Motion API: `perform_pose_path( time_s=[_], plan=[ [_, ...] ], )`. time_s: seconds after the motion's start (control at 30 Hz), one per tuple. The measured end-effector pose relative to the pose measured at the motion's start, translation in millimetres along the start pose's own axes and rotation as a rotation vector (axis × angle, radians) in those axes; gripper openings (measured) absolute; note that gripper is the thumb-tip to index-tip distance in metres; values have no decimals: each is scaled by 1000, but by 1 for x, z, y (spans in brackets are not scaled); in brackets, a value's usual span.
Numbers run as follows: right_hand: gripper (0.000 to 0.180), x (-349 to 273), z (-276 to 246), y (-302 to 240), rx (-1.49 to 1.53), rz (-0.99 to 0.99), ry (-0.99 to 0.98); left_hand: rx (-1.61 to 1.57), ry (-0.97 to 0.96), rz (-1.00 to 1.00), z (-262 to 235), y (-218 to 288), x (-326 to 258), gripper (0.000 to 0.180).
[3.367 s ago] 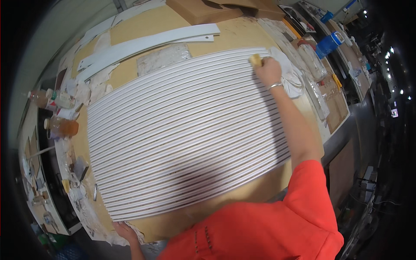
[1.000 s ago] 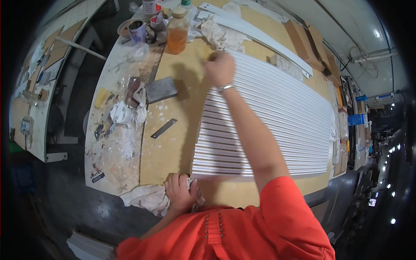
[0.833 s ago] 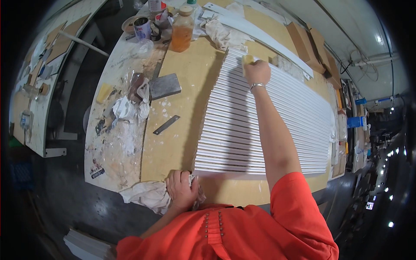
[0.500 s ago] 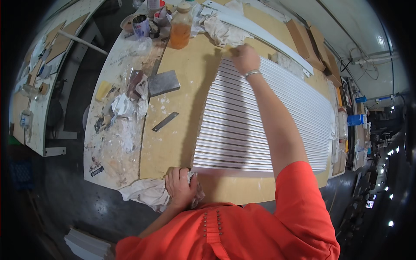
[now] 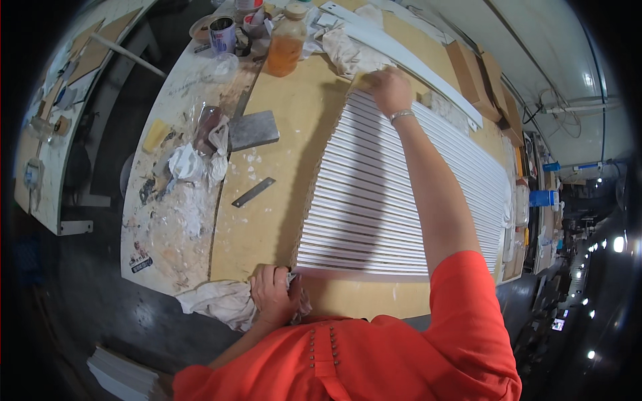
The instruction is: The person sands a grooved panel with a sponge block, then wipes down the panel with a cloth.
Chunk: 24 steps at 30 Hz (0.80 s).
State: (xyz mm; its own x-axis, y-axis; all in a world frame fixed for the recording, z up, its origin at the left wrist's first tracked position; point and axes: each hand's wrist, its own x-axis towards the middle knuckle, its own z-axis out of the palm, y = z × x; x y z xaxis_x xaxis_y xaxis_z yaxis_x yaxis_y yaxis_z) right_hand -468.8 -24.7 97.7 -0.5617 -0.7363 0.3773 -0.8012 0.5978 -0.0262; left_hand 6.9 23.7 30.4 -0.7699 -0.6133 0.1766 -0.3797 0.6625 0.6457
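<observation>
A white slatted panel (image 5: 348,200), its dark grooves running crosswise, lies on the tan board of the bench. At its far left corner my right hand (image 5: 391,92), arm stretched across the slats, is closed on a small yellow sponge (image 5: 363,81). My left hand (image 5: 273,294) is closed on a crumpled whitish cloth (image 5: 224,302) beside the panel's near left corner. A second whitish cloth (image 5: 344,52) lies just beyond the right hand. Left of the panel are a grey block (image 5: 254,131) and a short dark metal strip (image 5: 253,192).
An amber liquid fills part of a jar (image 5: 286,50) at the far left, beside an open paint can (image 5: 222,37). Another yellow sponge (image 5: 156,135) and crumpled plastic (image 5: 187,162) lie on the stained left side. Long white boards (image 5: 414,60) and cardboard boxes (image 5: 471,73) line the far right.
My right hand has shifted slightly right and a little nearer, showing more of the sponge. The left hand stays on the cloth. The whole view has shifted a little.
</observation>
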Motion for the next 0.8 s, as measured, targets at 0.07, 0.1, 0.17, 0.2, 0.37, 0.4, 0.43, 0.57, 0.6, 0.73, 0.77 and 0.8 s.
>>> perform_pose_path(
  time_s=[0.07,0.1,0.17,0.2,0.37,0.4,0.43,0.57,0.6,0.73,0.77,0.8],
  plan=[
    [26,-1,-4,4,-5,80,57,-2,0,-2,2,-1,-1,27],
    [26,-1,-7,1,-8,162,115,-3,-1,-2,3,-3,-2,27],
    [26,0,-8,-2,32,127,102,0,5,-8,3,-2,-1,27],
    [26,-1,-7,-1,31,38,54,0,8,-9,3,0,0,27],
    [27,6,-4,8,-106,262,58,1,-19,-21,1,-1,-1,27],
    [27,6,-3,11,-28,149,69,8,-14,-18,1,-1,-1,27],
    [27,6,-1,13,51,36,79,8,-12,-18,0,-1,-1,27],
    [30,14,5,1,56,-19,17,22,-13,-9,1,-3,-2,27],
    [27,19,8,5,-19,106,49,28,-5,6,2,-4,-1,27],
    [25,16,-2,7,-56,203,106,-6,-21,-14,5,-3,-5,27],
    [25,11,-11,-5,-50,200,98,1,-11,-11,4,-4,-5,27],
    [25,1,-25,-20,54,146,45,4,-1,-8,4,-4,-5,27]
  ],
)
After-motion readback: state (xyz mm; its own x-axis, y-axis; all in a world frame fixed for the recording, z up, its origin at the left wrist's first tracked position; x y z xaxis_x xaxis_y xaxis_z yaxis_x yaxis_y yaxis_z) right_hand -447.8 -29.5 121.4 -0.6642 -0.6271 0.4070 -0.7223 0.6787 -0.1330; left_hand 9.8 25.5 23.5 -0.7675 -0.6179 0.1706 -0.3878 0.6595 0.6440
